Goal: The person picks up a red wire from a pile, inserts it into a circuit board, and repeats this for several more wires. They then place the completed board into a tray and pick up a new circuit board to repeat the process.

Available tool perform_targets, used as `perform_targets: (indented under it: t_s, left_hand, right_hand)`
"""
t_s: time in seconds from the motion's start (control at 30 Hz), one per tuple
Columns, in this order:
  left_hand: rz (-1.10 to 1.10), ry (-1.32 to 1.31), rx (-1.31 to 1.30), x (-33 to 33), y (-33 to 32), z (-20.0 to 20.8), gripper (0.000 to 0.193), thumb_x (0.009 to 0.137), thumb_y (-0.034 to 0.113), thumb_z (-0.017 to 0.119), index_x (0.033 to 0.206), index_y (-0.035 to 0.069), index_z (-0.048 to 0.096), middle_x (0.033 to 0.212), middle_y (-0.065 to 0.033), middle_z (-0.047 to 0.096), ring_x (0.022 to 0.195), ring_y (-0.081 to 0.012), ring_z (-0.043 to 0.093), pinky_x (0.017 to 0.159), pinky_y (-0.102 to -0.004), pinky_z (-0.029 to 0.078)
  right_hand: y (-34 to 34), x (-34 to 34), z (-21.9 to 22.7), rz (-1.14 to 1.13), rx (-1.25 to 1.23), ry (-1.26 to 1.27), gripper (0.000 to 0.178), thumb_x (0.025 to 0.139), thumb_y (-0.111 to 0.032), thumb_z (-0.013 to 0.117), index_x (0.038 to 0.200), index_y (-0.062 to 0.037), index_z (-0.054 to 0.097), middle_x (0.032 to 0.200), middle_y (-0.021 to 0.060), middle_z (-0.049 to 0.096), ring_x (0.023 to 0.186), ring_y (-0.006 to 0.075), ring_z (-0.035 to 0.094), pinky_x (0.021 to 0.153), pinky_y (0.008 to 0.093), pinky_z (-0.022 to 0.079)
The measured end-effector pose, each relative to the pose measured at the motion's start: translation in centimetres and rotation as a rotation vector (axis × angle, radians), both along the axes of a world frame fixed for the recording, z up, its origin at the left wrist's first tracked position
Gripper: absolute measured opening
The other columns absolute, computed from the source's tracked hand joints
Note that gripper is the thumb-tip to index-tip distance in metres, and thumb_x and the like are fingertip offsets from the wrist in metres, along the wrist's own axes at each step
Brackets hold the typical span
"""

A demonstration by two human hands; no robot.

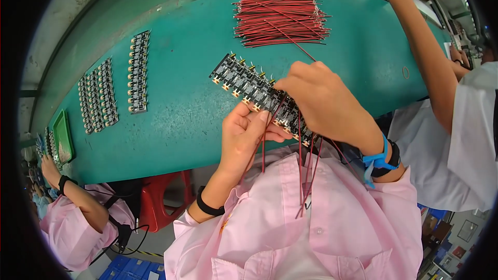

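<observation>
My left hand (239,137) grips a long strip of joined small circuit boards (248,82) from below, thumb near its lower edge. The strip slants down to the right above the table's near edge. Brass-coloured parts line its lower edge, and thin pins stand along its upper edge. Several red wires (300,176) hang from its right half toward my pink shirt. My right hand (324,103) is closed over the strip's upper edge, fingertips pinched against it. One red wire (290,40) runs from the back of this hand toward the far side; its other end is hidden.
A heap of red wires (280,18) lies beyond the strip on the green table (181,83). More board strips (138,72) and a green tray (63,137) are at the left. A co-worker's arm (428,52) reaches in at right; another person's hand (50,171) is at far left.
</observation>
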State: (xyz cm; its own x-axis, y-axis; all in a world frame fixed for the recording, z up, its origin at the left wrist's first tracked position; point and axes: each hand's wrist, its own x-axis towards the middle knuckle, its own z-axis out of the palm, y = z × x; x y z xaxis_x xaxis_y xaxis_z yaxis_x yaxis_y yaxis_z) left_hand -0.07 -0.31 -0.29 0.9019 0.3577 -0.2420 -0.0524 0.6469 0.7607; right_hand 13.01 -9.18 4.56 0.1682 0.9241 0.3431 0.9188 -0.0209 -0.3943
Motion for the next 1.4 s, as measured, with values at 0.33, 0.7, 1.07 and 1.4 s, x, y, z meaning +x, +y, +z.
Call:
perform_targets:
  t_s: [0.33,0.7,1.07,1.4]
  left_hand:
    - [0.106,-0.014,-0.027,-0.9,1.3,-0.6,0.008,0.081,0.005,0.038,0.086,-0.001,0.041,0.069,-0.0163,0.056,0.058,-0.0249,0.059,0.049,-0.0272,0.049]
    - [0.115,-0.077,-0.018,-1.0,1.7,-0.8,0.013,0.08,0.01,0.044,0.086,-0.001,0.04,0.067,-0.017,0.055,0.06,-0.029,0.059,0.049,-0.0282,0.051]
    - [0.104,-0.047,0.028,-0.5,0.7,-0.5,0.014,0.08,0.01,0.045,0.087,-0.001,0.04,0.067,-0.0181,0.055,0.059,-0.0285,0.059,0.048,-0.028,0.051]
    - [0.119,0.075,0.058,0.9,-0.7,0.5,0.007,0.081,0.005,0.04,0.085,0.0,0.041,0.066,-0.0131,0.056,0.055,-0.022,0.058,0.047,-0.0254,0.049]
  right_hand:
    - [0.2,5.9,-2.1,-0.395,-0.324,-0.041,0.011,0.069,-0.007,0.053,0.075,0.001,0.047,0.067,0.0151,0.053,0.059,0.0306,0.051,0.053,0.037,0.039]
    - [-0.4,5.8,-2.4,-0.381,-0.253,-0.183,0.009,0.07,-0.004,0.049,0.068,0.0016,0.043,0.066,0.0163,0.052,0.054,0.032,0.05,0.049,0.037,0.041]
    - [-6.1,5.2,-3.4,-0.467,0.148,0.91,0.005,0.072,0.001,0.048,0.076,0.0021,0.047,0.059,0.0033,0.048,0.052,0.0062,0.049,0.045,0.0192,0.038]
    - [-6.0,4.0,-5.6,-0.593,0.307,0.53,0.005,0.068,0.001,0.053,0.067,0.0009,0.048,0.064,0.0031,0.048,0.05,0.008,0.041,0.047,0.0198,0.033]
